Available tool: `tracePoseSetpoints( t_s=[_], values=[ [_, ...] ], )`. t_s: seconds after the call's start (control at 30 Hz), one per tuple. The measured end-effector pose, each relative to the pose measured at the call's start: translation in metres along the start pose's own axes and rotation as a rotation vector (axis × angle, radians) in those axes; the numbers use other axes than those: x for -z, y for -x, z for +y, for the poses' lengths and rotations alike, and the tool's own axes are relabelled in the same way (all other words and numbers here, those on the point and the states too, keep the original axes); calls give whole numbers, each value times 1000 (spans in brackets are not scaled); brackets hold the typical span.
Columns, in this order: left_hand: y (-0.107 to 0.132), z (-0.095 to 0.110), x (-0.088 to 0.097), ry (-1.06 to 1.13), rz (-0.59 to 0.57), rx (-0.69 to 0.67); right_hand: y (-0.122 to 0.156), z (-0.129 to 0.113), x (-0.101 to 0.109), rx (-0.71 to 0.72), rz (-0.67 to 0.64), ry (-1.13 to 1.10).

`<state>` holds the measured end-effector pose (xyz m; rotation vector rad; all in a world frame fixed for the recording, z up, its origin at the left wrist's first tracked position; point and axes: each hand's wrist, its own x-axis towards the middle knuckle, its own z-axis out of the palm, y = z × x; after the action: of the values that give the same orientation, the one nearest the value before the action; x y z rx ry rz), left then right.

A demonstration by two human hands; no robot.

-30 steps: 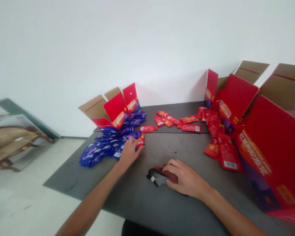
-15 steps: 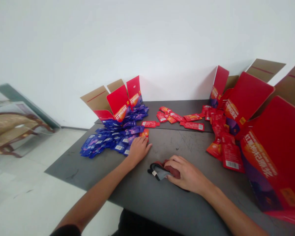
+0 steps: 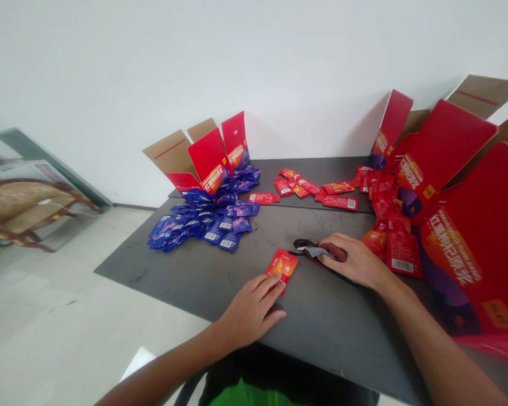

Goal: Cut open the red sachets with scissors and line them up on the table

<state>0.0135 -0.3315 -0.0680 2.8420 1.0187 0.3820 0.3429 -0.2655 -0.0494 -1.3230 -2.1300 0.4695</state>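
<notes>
My left hand [image 3: 249, 313] lies on the front of the dark table, its fingertips on the lower end of a red sachet [image 3: 282, 266]. It appears to pin or hold that sachet. My right hand [image 3: 355, 260] is closed over a dark cloth bundle with grey and maroon parts [image 3: 311, 249], which sticks out past my fingers to the left. Behind my left hand spreads a heap of blue-purple sachets [image 3: 198, 228]. A row of red sachets [image 3: 317, 189] lies along the far side, and more red ones [image 3: 385, 208] are piled near my right hand.
Opened red-and-cardboard cartons [image 3: 209, 158] stand at the table's back left. Larger ones [image 3: 469, 225] crowd the right side. A dark table [image 3: 322, 316] has its near edge in front of me. A chair and a leaning glass panel [image 3: 25, 208] stand on the floor at left.
My left hand has moved from the blue heap toward me and rightward, with the red sachet from the heap's edge under its fingers. The whole view has shifted, and the table sits higher.
</notes>
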Motion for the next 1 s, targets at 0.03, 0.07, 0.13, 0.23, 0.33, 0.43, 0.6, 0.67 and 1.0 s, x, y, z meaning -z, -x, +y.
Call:
tracePoseSetpoints(
  t_s=[0.03, 0.07, 0.13, 0.23, 0.33, 0.43, 0.6, 0.67, 1.0],
  values=[
    [6, 7, -1, 18, -9, -17, 0, 2, -1, -2, 8, 7],
    [11, 13, -2, 31, -12, -28, -1, 3, -3, -4, 16, 15],
    [20, 21, -6, 41, 8, -27, -1, 3, -7, 0, 39, 32],
    [27, 28, -12, 31, 87, 11, -2, 1, -12, 19, 106, 53],
    [28, 29, -14, 28, 143, 20, -3, -6, -15, 29, 205, 63],
    [27, 28, -14, 54, 133, 5, -5, -21, -16, 36, 297, 54],
    [27, 24, -14, 71, 106, -28, -4, -73, -31, 98, 290, 33],
    [26, 22, -13, 75, 91, -55, 1, -94, -47, 164, 157, 60],
    [27, 13, -11, 102, 63, -103, -10, -56, -56, 99, 48, 332]
  ],
)
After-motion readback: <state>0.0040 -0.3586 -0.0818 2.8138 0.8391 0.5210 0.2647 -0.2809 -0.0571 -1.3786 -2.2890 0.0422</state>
